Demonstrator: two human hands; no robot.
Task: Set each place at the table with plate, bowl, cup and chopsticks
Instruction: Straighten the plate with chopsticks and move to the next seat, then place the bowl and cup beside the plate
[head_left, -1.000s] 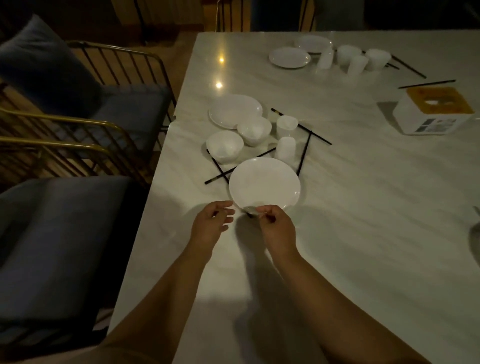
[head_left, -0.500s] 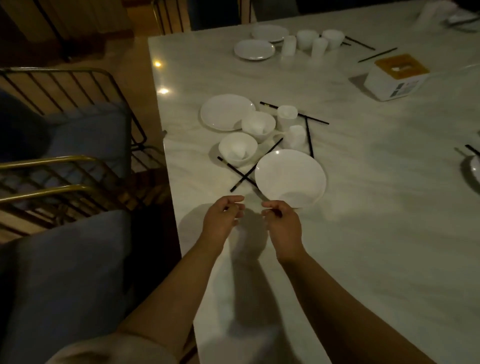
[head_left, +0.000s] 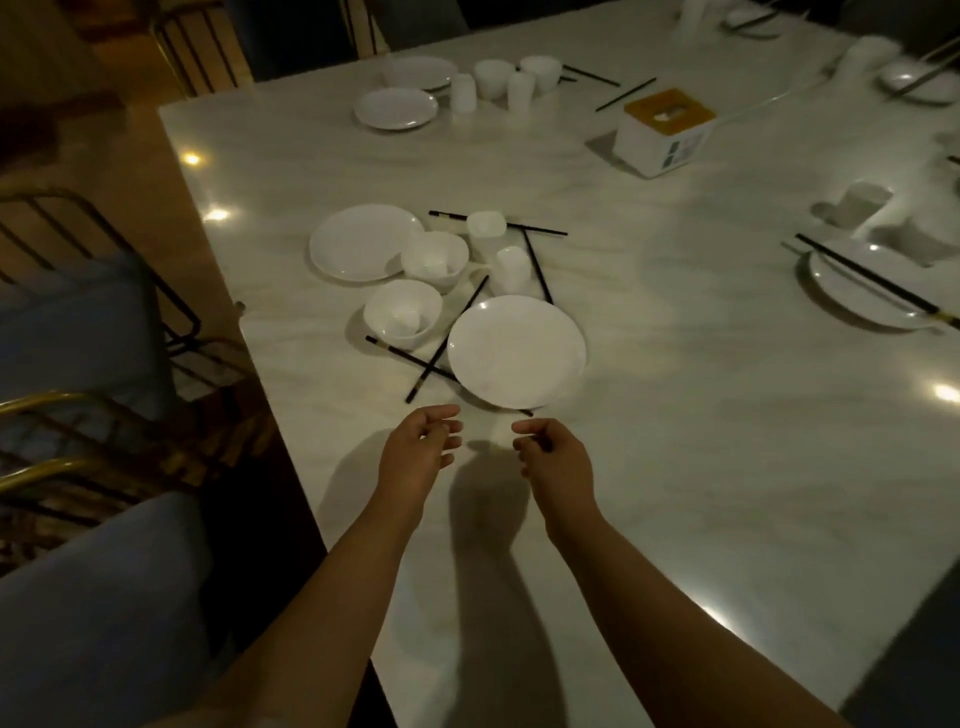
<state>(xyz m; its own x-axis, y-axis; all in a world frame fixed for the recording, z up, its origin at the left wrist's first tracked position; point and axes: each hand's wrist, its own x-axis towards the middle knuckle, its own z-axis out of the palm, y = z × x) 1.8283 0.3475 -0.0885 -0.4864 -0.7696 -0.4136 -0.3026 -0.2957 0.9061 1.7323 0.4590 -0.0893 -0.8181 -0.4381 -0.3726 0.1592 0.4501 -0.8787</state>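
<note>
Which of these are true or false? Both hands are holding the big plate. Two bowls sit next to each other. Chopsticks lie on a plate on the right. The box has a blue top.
1. False: the left hand and right hand are just short of the near plate, not touching it.
2. True: two bowls.
3. True: chopsticks cross the right plate.
4. False: the box has a yellow top.

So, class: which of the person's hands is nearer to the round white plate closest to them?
Right. The right hand sits just below the round white plate's near rim; the left hand is lower-left, slightly farther.
</note>
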